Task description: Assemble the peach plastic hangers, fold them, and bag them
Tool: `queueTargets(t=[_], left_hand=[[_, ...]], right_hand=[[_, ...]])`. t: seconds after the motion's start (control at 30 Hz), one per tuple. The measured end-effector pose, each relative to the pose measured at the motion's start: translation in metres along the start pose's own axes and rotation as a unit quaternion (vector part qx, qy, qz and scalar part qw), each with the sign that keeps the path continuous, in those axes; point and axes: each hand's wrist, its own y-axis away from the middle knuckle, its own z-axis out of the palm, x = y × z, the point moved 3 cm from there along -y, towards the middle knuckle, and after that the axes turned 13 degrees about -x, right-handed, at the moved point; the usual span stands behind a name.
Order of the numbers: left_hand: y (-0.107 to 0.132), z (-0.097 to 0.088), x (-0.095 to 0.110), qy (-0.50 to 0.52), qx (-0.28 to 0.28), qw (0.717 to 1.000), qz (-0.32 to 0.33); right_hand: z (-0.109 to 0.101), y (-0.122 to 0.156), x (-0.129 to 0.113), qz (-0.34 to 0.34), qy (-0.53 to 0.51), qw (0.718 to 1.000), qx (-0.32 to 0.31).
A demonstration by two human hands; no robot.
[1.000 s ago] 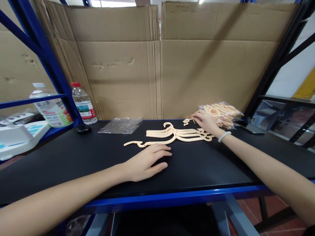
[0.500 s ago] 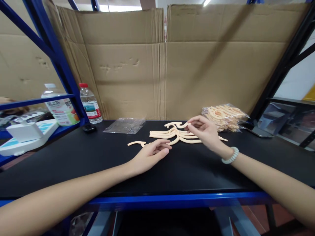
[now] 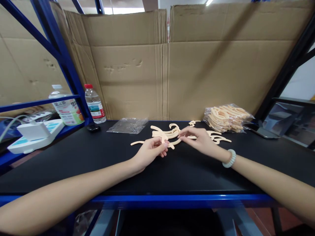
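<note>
Left hand [image 3: 147, 152]: thumb and fingers pinch a slim, curved, cream plastic-looking piece [image 3: 163, 135], slanting in front of the stack of cream, curved, hanger-shaped pieces [image 3: 172, 132] on the tabletop. Contact with the stack: cannot tell.

Right hand [image 3: 203, 141]: thumb and forefinger close together at the stack's middle, blurred; cannot tell whether they grip.

Handling, my judgement: a firm, light pinch near the end to be guided suits the left; the right best steadies the stack at its middle, fingertips clear of that end. Turn the piece until its curve lines up; push straight, without twisting, since slim plastic may flex or snap.

Surface: matt black tabletop [image 3: 147, 177], blue front edge [image 3: 172, 200]. Loose cream curved pieces [image 3: 225, 139] just right of the right hand. Farther right, clear bags packed with cream pieces [image 3: 227, 118]; at back left, a flat, crinkled clear plastic bag [image 3: 128, 125] beside a red-capped clear bottle [image 3: 94, 105].

Room: creased brown cardboard sheets [image 3: 130, 72] behind, blue metal frame [image 3: 59, 49] at left.
</note>
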Motion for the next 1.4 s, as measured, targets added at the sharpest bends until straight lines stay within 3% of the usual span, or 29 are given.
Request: queueTargets(t=[0.1,0.23,0.33,0.5,0.63,0.83,1.03,1.17,1.4], left_hand=[[-0.002,-0.001,-0.002,-0.053,-0.036,0.998,0.0],[-0.004,0.001,-0.005,-0.095,-0.068,0.993,0.008],[-0.005,0.002,-0.006,-0.08,-0.089,0.993,0.01],[-0.004,0.002,-0.005,-0.065,-0.085,0.994,0.004],[-0.005,0.001,-0.005,-0.068,-0.071,0.995,-0.007],[-0.003,0.0,-0.001,-0.058,-0.051,0.997,-0.025],[-0.002,-0.004,0.0,0.048,0.001,0.999,-0.018],[0.0,-0.004,0.003,0.095,0.023,0.995,-0.024],[0.003,-0.004,0.004,0.077,0.03,0.997,-0.007]], right_hand=[[-0.019,0.002,0.037,0.07,0.107,0.992,-0.004],[-0.022,0.005,0.076,0.133,0.134,0.977,-0.096],[-0.016,0.005,0.085,0.144,0.119,0.977,-0.104],[-0.011,0.0,0.089,0.149,0.128,0.979,-0.049],[-0.015,-0.001,0.089,0.126,0.148,0.981,0.008],[-0.025,0.001,0.082,0.149,0.132,0.977,0.073],[-0.041,0.004,0.078,0.161,0.152,0.967,0.128],[-0.052,0.007,0.07,0.153,0.118,0.978,0.08],[-0.054,0.01,0.026,0.13,-0.012,0.991,0.0]])
